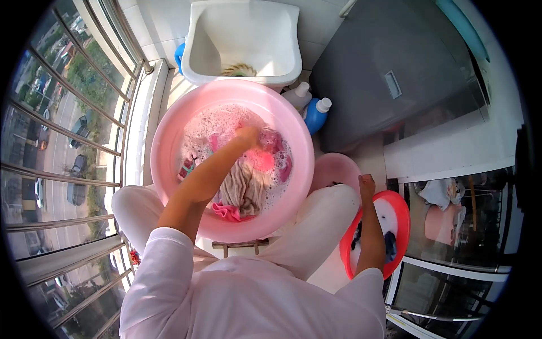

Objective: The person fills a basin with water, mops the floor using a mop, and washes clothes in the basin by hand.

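Observation:
My left hand [247, 135] reaches into the large pink basin [160, 152], where its fingers are lost among suds and bright pink cloth [261, 160]. Close to that forearm, a grey-beige garment [243, 189] lies wet and crumpled in the basin. A pink cloth [227, 212] is bunched at the near side, and a dark red patterned piece [186, 168] floats at the left. On the other side, my right hand [367, 183] is closed at the rim of a smaller pink basin [337, 165], partly hidden by my knee.
A red basin [402, 217] with whitish water and dark cloth stands below my right forearm. Beyond the large basin is a white sink [203, 62]. A blue bottle [317, 117] and a white bottle [297, 96] stand beside a grey cabinet [389, 68]. Barred windows [68, 175] line the left.

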{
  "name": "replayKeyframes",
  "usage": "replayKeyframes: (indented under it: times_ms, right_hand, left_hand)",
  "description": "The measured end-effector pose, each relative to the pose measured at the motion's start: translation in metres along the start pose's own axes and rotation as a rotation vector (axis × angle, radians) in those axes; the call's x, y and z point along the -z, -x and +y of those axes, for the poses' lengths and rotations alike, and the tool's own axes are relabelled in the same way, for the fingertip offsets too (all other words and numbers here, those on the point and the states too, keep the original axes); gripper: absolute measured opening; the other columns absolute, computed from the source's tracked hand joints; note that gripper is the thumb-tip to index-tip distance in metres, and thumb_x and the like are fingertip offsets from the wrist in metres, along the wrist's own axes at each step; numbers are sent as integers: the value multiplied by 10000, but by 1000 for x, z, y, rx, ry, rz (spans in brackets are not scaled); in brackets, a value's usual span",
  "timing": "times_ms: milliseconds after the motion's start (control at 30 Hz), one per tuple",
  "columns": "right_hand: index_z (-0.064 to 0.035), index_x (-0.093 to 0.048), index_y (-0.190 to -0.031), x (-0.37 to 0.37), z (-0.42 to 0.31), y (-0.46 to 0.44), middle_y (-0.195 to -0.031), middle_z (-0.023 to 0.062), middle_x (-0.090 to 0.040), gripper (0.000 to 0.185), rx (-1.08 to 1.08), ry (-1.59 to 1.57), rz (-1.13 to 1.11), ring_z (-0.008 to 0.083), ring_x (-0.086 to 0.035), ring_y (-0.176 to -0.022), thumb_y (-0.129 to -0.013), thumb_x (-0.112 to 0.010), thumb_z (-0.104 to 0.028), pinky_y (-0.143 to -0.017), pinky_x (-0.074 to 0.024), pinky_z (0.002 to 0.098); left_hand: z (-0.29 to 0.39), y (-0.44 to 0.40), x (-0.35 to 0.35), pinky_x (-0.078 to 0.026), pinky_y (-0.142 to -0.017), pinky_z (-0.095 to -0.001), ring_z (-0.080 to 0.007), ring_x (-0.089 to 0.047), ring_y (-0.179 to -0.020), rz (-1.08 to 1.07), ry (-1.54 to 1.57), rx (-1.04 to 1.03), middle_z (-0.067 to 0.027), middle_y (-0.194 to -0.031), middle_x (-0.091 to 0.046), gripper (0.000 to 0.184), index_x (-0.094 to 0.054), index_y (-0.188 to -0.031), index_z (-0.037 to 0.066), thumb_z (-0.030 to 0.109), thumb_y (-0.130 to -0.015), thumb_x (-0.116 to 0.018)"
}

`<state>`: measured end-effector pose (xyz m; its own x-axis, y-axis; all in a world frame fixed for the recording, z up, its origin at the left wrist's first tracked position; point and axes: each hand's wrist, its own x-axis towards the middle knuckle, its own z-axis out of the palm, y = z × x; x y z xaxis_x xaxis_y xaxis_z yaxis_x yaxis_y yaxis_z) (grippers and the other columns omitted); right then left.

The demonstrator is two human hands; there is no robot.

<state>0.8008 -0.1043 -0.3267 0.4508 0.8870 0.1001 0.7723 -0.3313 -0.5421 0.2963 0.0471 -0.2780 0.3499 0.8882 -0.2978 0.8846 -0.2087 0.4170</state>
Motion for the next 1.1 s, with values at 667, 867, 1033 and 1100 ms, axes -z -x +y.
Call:
replayKeyframes:
  times_ms: [667,867,1033,1100]
  right_hand:
    - [-1,-534,-1101,-44,-417,66,-983,48,-595,411,484,-782,-986,98,-534,-921,-708,-641,52,-828,-435,247]
    - [23,-594,-954,-35,-429,80,-840,23,-607,283,516,-750,-832,67,-539,-786,-685,-565,107,-728,-436,211]
    - [21,-579,-960,8,-490,83,-855,0,-587,191,680,-824,-712,51,-514,-793,-771,-556,4,-739,-418,192]
    - [20,-569,-988,27,-514,80,-894,6,-581,205,660,-890,-665,58,-513,-823,-785,-541,4,-770,-414,201]
  left_hand:
    - [10,160,153,-461,-668,-214,-63,-561,-723,141,1198,-310,-34,-792,-635,283,-610,-959,-27,-34,-677,-640]
    - [-43,187,81,-451,-779,-308,-211,-570,-871,163,544,-292,-138,-907,-608,515,-560,-1078,26,148,-612,-744]
    - [-48,169,63,-421,-857,-319,-225,-507,-1017,244,764,-446,-128,-1077,-536,523,-517,-1132,45,223,-691,-736]
    - [-27,166,80,-417,-871,-303,-213,-504,-1031,159,1176,-436,-114,-1112,-522,503,-465,-1186,54,195,-755,-684]
